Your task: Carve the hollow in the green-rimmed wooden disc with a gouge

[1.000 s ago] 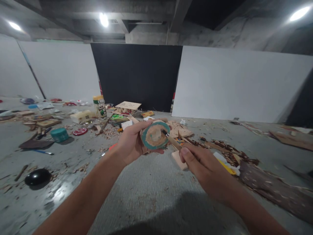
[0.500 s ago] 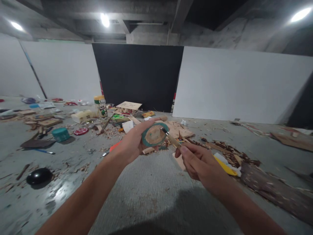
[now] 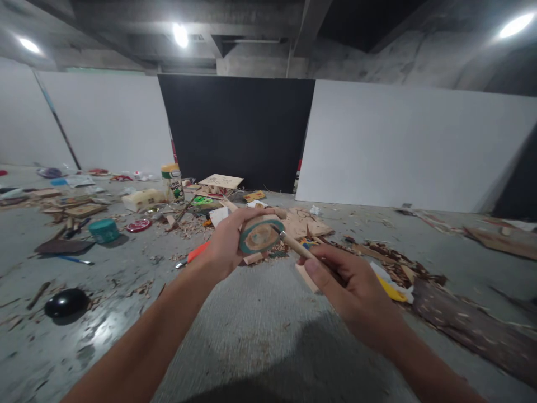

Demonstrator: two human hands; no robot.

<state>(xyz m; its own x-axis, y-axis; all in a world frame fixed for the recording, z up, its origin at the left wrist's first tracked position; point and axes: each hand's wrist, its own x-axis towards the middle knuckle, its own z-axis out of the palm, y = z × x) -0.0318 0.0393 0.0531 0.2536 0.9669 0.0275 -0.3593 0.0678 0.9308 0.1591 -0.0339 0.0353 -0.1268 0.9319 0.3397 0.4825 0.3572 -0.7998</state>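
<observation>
My left hand is wrapped round a round slice of wood with a teal-painted rim and a bare brown middle, held up with its face towards me. My right hand pinches the wooden handle of a thin paintbrush. The brush tip touches the right part of the slice's face. Both hands hover above the grey concrete floor.
Wood chips and bark pieces lie at the right. A small wooden block sits under my right hand. At the left are a teal tub, a red lid, a black glossy object, a canister and wooden boards.
The slice has tilted so its face looks flatter and sits a little lower. My right hand has shifted slightly down and the brush still meets the slice.
</observation>
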